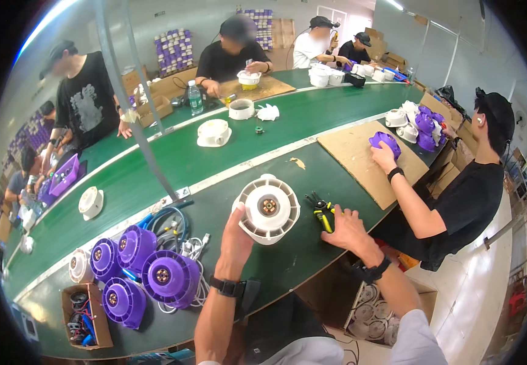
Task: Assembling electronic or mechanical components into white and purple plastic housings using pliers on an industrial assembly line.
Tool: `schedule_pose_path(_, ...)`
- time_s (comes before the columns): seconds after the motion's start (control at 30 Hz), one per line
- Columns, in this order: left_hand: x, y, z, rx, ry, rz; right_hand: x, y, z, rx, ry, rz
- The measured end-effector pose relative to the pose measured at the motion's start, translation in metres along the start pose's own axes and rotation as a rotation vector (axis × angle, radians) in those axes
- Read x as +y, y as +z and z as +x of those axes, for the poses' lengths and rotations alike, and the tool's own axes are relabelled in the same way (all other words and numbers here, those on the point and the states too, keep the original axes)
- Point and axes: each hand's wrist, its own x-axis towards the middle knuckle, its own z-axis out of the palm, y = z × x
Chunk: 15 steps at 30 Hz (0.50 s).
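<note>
My left hand (237, 238) grips a white round fan housing (255, 214) by its left edge, held up above the green bench. The housing has a slotted rim, and its dark centre with copper-coloured spots faces up. To its right, my right hand (350, 232) is closed around the yellow-and-black handles of wire strippers (323, 214), whose dark jaws point to the far left, close to the bench top. Several purple fan housings (170, 277) of similar shape stand at the left, beside a white one (81, 266).
A cardboard box (100, 316) of small parts sits at the near left, with coiled cables (197, 246) beyond the purple housings. A metal post (143, 121) rises by the green conveyor (263, 146). At right, a co-worker (458, 194) handles a purple housing over a board (360, 161).
</note>
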Motion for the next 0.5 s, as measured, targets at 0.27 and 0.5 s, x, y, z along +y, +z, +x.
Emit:
schedule_pose_path(0.27,-0.014,-0.027,0.006,-0.022,-0.096,-0.218,0.013,-0.010,0.018,-0.194,0.039,-0.319)
schedule_pose_path(0.5,-0.017,-0.029,0.001,0.031,-0.040,-0.213,0.028,-0.029,0.030,-0.171,0.007,0.223)
